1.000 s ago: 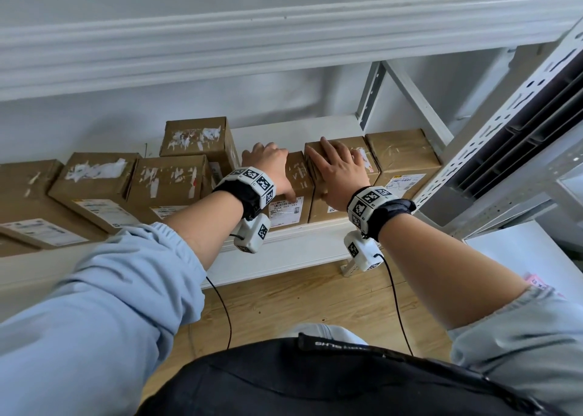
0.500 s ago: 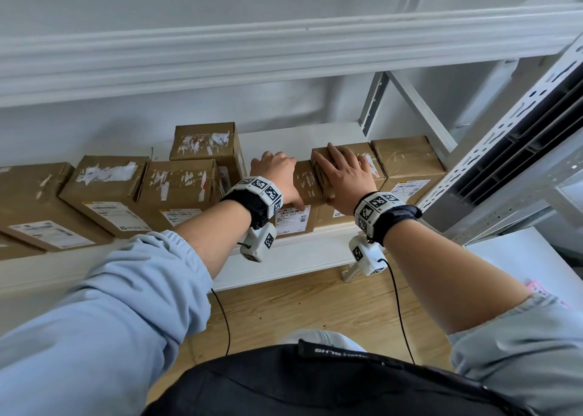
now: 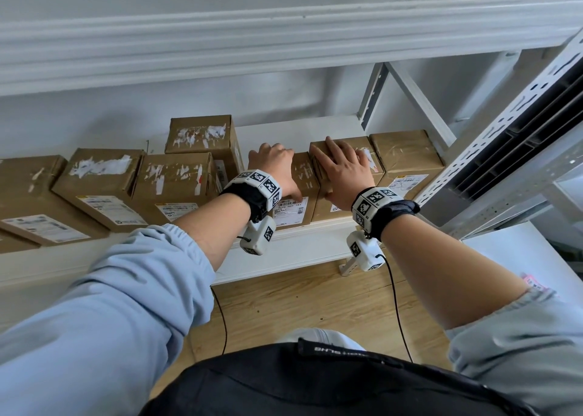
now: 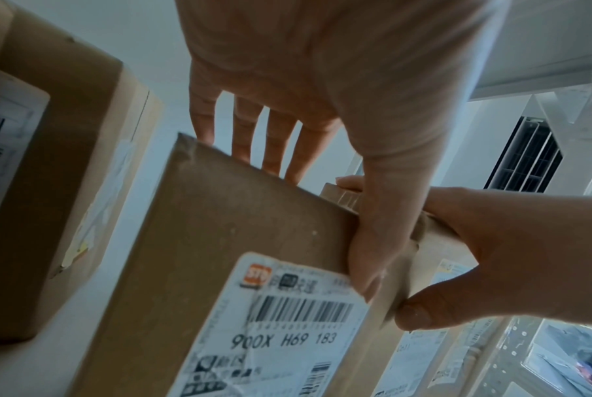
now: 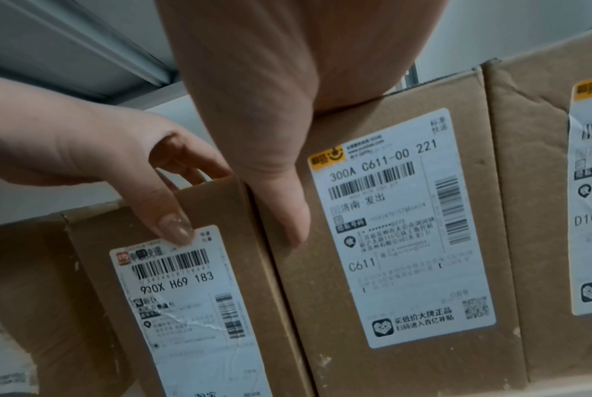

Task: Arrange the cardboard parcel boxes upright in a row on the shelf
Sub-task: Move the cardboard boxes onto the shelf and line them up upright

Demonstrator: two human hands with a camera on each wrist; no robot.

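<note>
On the shelf [image 3: 309, 242], we judge the job about half done: three boxes stand upright and touching at the right end, while the boxes to the left [image 3: 97, 182] seem tilted and uneven, one set behind. Our left hand [image 3: 277, 166] clasps the third box [image 4: 253, 241] over its top, thumb on its front. Our right hand [image 3: 344, 169] lies flat on the neighbour box [image 5: 399, 228], grasping nothing.

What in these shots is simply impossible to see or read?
- Left hand: fingertips, left wrist view, hidden behind the 900X box's top edge.
- Right hand: fingers, right wrist view, hidden by its own palm.
- Rightmost box: label, right wrist view, cut off by the right edge.
- 900X box's fine label print: left wrist view, blurred.
</note>
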